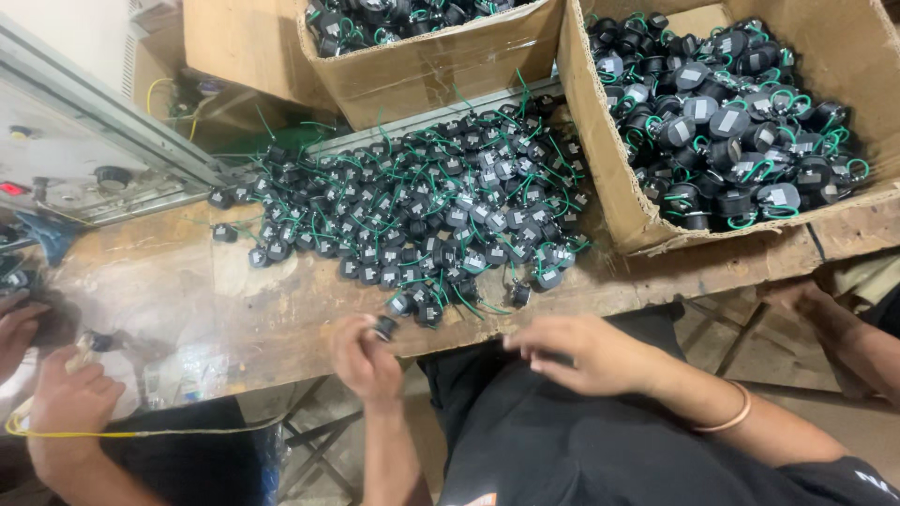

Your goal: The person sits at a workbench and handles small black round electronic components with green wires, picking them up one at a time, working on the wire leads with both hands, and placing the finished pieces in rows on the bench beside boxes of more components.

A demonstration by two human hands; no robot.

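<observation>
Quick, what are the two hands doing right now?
Left hand: closed on a small black round part.
Right hand: fingers curled; holding anything cannot be told.

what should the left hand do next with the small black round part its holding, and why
Probably bring the small black round part across to the right hand. The left hand has it pinched at the worn wooden bench's edge, just clear of the pile of black parts with green wires, while the right hand waits close by over the lap, seemingly empty.
</observation>
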